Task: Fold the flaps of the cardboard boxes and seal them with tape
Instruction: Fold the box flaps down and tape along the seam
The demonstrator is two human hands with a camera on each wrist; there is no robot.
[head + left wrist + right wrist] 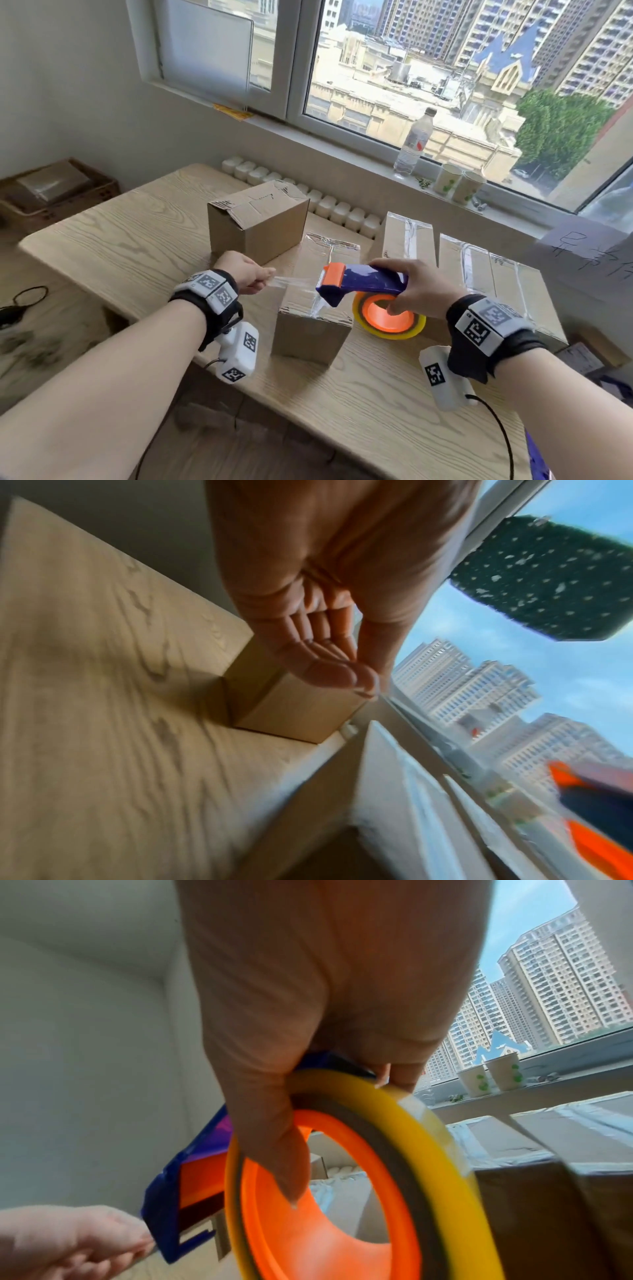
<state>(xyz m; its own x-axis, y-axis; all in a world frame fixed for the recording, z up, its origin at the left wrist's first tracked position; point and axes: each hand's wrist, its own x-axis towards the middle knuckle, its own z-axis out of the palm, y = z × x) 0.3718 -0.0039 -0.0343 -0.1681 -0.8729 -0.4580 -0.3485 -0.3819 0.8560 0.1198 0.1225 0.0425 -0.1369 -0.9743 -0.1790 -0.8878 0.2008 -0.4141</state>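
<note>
Cardboard boxes: four are sitting on the wooden table (113, 246); the near box (313, 310) is lying just below both hands, its top already shining with tape, while the far box (257, 219) behind the left hand is showing loosely folded, untaped flaps. Two taped boxes (472, 270) are lying to the right, by the window.
Tape dispenser (368, 291): the right hand (416, 291) is wrapping its fingers over the blue handle, thumb hooking into the orange core of the yellow roll, probably to be braking the roll while tape is being drawn.
Tape strip (294, 281): the left hand (247, 272) is pinching its free end between thumb and curled fingers, stretching it taut away from the orange cutter.
Reason for the hold: pulling both ways is keeping the strip flat and off itself.
Step, as I am judging it: a fresh length is being drawn out, likely for the untaped far box.
</note>
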